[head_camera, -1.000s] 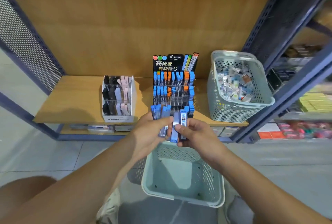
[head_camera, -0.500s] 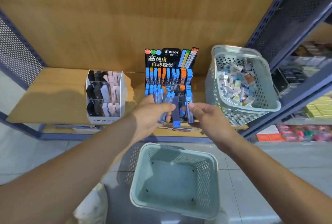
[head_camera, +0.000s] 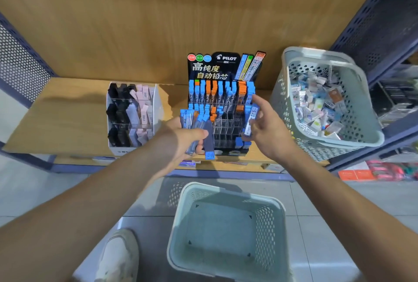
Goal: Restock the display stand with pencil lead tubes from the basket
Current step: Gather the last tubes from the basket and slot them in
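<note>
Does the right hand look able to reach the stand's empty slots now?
Probably yes: the right hand, pinching one tube, hovers beside the empty slots, and the bundle in the left hand sits left of them.

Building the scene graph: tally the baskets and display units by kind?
Baskets: 2 (shelf basket, floor basket)
Pilot display stand: 1
White display box: 1
Total: 4
</note>
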